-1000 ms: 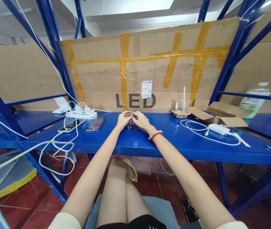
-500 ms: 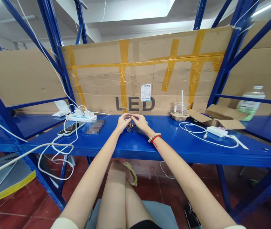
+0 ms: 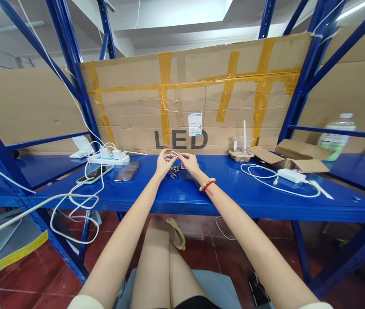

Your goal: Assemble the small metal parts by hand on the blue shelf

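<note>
Pale loop (image 3: 174,153) shifted into view; left hand (image 3: 163,164), right hand (image 3: 189,163) pinching.

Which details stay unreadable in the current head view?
All in the head view:
- Small looped item between left hand and right hand: tiny, partly covered by fingers.
- Small pieces beneath: too small to identify.
- Patch beside the phone: pixelated.
- Carton contents: mostly hidden by flaps.
- Bottle label: blurred.

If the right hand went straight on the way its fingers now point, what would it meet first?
The right hand would first meet the small pale loop at its fingertips, then almost at once the fingers of the left hand, though depth there is hard to judge.
</note>
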Demonstrator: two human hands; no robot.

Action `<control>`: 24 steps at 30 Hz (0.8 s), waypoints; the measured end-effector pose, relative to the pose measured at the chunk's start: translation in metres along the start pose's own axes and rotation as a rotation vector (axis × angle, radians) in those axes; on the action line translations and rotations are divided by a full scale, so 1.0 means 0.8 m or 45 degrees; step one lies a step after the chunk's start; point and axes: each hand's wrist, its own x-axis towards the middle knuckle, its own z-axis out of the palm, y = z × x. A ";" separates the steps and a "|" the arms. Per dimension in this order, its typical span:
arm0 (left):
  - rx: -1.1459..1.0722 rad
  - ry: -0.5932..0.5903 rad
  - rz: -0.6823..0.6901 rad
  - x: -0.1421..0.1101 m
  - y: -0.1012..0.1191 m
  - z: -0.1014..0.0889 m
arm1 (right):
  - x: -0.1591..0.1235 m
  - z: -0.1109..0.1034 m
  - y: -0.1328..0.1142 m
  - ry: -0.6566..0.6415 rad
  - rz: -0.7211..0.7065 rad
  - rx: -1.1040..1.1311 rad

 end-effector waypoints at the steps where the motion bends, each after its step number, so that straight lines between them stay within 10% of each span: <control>1: -0.013 -0.006 -0.031 0.000 0.001 0.001 | 0.000 0.000 0.000 0.015 0.016 0.015; 24: -0.081 -0.155 -0.394 -0.002 0.012 0.005 | 0.000 -0.005 0.000 0.042 -0.064 -0.059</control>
